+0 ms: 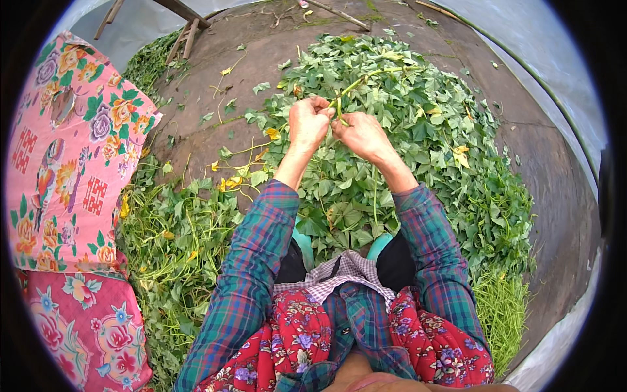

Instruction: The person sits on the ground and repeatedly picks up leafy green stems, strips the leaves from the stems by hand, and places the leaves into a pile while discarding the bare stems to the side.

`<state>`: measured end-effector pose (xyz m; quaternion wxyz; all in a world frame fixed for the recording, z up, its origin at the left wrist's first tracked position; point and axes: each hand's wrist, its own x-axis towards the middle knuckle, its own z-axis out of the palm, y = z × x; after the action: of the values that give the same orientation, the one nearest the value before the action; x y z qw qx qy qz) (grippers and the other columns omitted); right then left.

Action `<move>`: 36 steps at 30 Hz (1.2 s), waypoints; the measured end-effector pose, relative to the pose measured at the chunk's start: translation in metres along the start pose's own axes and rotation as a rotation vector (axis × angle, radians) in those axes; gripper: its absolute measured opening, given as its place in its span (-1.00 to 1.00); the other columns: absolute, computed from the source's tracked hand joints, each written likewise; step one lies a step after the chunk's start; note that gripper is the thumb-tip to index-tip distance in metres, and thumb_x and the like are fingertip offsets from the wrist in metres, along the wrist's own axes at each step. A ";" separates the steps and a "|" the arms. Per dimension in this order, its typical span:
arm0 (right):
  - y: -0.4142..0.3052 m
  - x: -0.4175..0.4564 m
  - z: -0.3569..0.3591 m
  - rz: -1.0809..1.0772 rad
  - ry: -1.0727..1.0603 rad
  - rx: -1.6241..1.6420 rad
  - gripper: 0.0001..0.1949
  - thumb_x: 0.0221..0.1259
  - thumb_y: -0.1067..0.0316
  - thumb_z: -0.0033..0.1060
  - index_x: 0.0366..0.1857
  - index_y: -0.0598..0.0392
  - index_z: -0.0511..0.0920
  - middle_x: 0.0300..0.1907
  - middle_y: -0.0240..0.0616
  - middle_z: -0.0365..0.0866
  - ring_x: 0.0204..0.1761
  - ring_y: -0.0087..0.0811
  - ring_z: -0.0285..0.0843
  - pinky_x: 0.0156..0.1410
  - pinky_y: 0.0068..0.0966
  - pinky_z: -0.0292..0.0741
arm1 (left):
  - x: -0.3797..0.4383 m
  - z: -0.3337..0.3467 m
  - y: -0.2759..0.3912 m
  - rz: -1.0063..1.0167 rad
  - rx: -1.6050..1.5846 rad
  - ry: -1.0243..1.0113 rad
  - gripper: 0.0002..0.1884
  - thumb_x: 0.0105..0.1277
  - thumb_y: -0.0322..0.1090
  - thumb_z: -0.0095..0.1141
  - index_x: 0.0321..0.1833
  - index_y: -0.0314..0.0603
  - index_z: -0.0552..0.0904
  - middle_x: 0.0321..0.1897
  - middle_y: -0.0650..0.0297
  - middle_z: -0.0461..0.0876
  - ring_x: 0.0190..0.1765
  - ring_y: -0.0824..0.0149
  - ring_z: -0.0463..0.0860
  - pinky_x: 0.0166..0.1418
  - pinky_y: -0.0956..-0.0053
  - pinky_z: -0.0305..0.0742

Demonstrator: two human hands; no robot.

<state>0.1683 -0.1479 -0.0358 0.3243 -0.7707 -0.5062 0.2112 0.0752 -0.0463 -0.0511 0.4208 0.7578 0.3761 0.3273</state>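
Observation:
Both my hands are raised close together over a large heap of green lobed leaves (343,181). Between the fingers of my left hand (309,122) is a green vine stem (353,87), which stretches up and to the right above the heap. My right hand (362,134), just to the right, pinches a short green piece of the same vine near its lower end. The fingertips partly hide where the pieces meet. Yellow leaves (460,156) lie among the green ones.
On the left lie a pink floral cloth (73,196) and a darker pink floral cloth (93,328). Tangled vines (181,235) lie beside them. Thin green stalks (499,313) are piled at lower right. Wooden legs (188,36) and a stick (343,15) are at the top.

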 end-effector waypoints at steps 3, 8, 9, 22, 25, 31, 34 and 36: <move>0.018 0.010 -0.002 0.085 -0.033 0.201 -0.67 0.21 0.04 0.05 -0.31 0.09 0.68 -0.42 -0.01 0.66 -0.30 -0.05 0.64 -0.09 -0.21 0.52 | 0.004 0.003 -0.010 0.021 -0.102 -0.043 -0.89 0.09 -0.49 0.26 -0.33 -0.37 0.66 -0.52 0.23 0.66 -0.47 0.48 0.56 -0.36 0.56 0.43; 0.036 0.012 -0.014 -0.029 -0.072 0.289 -0.64 0.23 0.03 0.04 -0.39 0.15 0.65 -0.47 -0.06 0.65 -0.34 -0.13 0.63 -0.12 -0.25 0.49 | 0.010 -0.004 -0.010 -0.156 -0.417 -0.217 -0.92 0.18 -0.48 0.24 -0.32 -0.34 0.63 -0.55 0.35 0.59 -0.52 0.58 0.45 -0.45 0.64 0.30; 0.026 0.010 -0.012 -0.050 -0.075 0.230 -0.64 0.23 0.04 0.04 -0.39 0.16 0.64 -0.47 -0.05 0.64 -0.34 -0.12 0.63 -0.11 -0.24 0.49 | 0.010 -0.006 -0.011 -0.151 -0.419 -0.203 -0.92 0.17 -0.48 0.24 -0.32 -0.34 0.64 -0.55 0.35 0.59 -0.51 0.57 0.45 -0.44 0.63 0.31; 0.026 0.004 -0.018 -0.186 0.052 0.190 -0.61 0.29 -0.01 0.08 -0.32 0.17 0.65 -0.45 -0.16 0.68 -0.39 -0.26 0.63 -0.20 -0.30 0.49 | 0.009 -0.006 -0.011 0.071 -0.117 -0.138 -0.93 0.14 -0.49 0.26 -0.33 -0.32 0.66 -0.51 0.36 0.62 -0.47 0.53 0.50 -0.40 0.60 0.39; 0.000 -0.011 -0.040 -0.148 -0.014 0.327 -0.61 0.32 -0.01 0.04 -0.32 0.14 0.66 -0.47 -0.20 0.68 -0.39 -0.25 0.63 -0.20 -0.29 0.49 | 0.017 -0.022 -0.027 0.034 -0.078 0.047 -0.91 0.13 -0.50 0.26 -0.31 -0.31 0.66 -0.51 0.35 0.62 -0.44 0.51 0.51 -0.31 0.56 0.43; 0.021 0.001 -0.020 -0.045 0.086 0.231 -0.73 0.16 0.07 0.27 -0.24 0.03 0.68 -0.37 -0.28 0.67 -0.36 -0.43 0.58 -0.12 -0.44 0.49 | 0.018 -0.048 -0.013 -0.200 -0.753 -0.188 -0.90 0.29 -0.41 0.15 -0.32 -0.30 0.59 -0.51 0.34 0.55 -0.49 0.54 0.44 -0.48 0.65 0.29; 0.033 0.015 0.010 -0.135 0.009 0.303 -0.69 0.20 0.02 0.25 -0.10 -0.06 0.68 -0.41 -0.26 0.68 -0.42 -0.42 0.56 -0.21 -0.43 0.48 | 0.016 -0.048 -0.012 -0.180 -0.970 -0.349 -0.89 0.33 -0.40 0.10 -0.27 -0.32 0.57 -0.48 0.31 0.54 -0.46 0.52 0.45 -0.49 0.65 0.29; 0.038 0.020 0.031 -0.183 -0.080 0.278 -0.68 0.27 0.04 0.17 -0.05 -0.02 0.64 -0.39 -0.21 0.65 -0.35 -0.39 0.57 -0.16 -0.43 0.48 | 0.016 -0.046 -0.013 -0.187 -1.023 -0.446 -0.89 0.35 -0.41 0.07 -0.24 -0.33 0.55 -0.45 0.28 0.54 -0.44 0.51 0.47 -0.50 0.64 0.32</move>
<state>0.1809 -0.1308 -0.0849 0.4254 -0.6601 -0.5526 0.2791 0.0419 -0.0098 -0.0401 0.8311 0.4715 0.1370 0.2612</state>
